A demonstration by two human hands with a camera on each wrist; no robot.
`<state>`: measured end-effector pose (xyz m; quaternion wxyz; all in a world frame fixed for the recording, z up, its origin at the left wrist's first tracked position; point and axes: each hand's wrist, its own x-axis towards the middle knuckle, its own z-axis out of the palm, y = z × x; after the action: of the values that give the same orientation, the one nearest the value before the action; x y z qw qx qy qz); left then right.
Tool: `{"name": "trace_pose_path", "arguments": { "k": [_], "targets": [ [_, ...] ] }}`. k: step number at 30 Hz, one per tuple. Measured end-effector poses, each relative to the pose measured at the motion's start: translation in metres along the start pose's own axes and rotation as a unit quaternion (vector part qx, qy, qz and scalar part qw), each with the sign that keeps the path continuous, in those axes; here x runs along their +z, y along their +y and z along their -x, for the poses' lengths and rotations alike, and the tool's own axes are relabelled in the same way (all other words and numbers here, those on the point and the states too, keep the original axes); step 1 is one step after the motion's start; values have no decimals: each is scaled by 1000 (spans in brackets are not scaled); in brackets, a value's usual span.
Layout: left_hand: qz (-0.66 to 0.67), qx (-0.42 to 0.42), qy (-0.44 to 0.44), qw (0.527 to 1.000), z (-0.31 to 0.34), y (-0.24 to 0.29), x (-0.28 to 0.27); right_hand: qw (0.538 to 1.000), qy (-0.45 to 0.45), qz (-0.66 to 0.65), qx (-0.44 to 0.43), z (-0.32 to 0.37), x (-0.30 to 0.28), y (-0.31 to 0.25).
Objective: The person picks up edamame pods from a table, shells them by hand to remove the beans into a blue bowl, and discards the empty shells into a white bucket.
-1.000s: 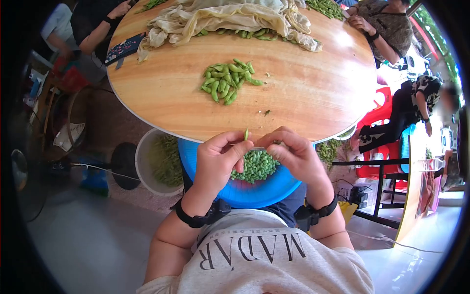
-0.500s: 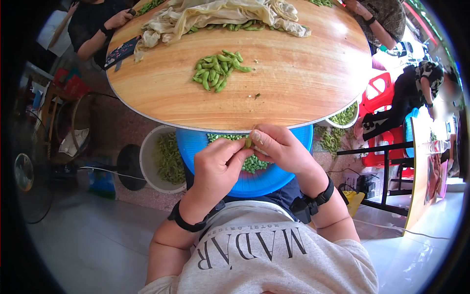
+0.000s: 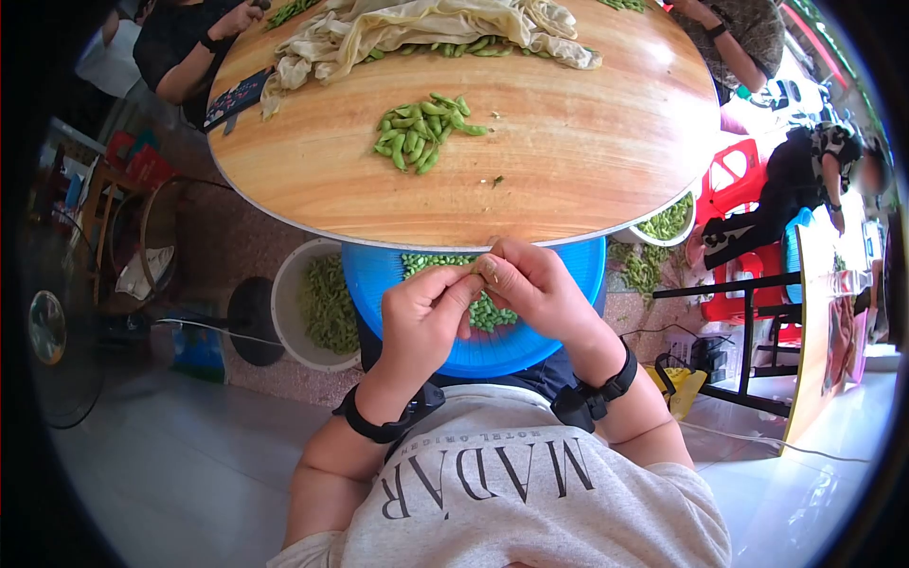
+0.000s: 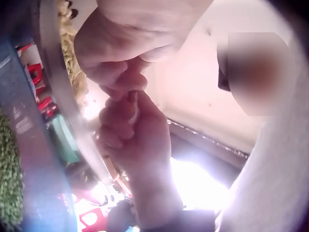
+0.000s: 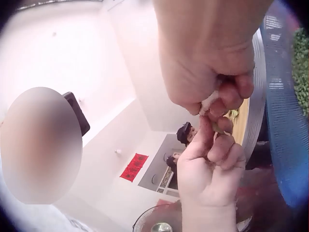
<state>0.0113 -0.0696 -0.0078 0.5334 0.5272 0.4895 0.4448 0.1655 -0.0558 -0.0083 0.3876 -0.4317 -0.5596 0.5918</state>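
Right wrist: hands [image 5: 211,164] around green pod [image 5: 217,127]

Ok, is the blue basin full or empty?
Partly filled: the head view shows green beans inside the blue basin, with bare blue surface visible beside them.

so the grey shirt [image 3: 606,516] has big upside-down MADÁR lettering [image 3: 486,476] on it with a small HOTEL ORIGEN line [image 3: 471,438] next to that, and the red wall sign [image 5: 134,167] has dark marks I honestly can't make out, sorry
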Motion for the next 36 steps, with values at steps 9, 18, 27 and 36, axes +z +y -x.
{"name": "trace_pose_path", "arguments": {
  "k": [9, 18, 27, 36],
  "targets": [
    [242, -175, -60, 952, -12, -18, -16, 987, -30, 116, -106, 2, -1, 12],
    [108, -127, -33, 985, -7, -26, -14, 972, 50, 206, -101, 1, -10, 11],
    [50, -110, -131, 984, 4, -17, -22, 989, -53, 137, -6, -8, -12, 14],
    [-128, -96, -137, 978, 9, -23, -23, 973, -91, 214, 9, -7, -5, 29]
  ]
}}
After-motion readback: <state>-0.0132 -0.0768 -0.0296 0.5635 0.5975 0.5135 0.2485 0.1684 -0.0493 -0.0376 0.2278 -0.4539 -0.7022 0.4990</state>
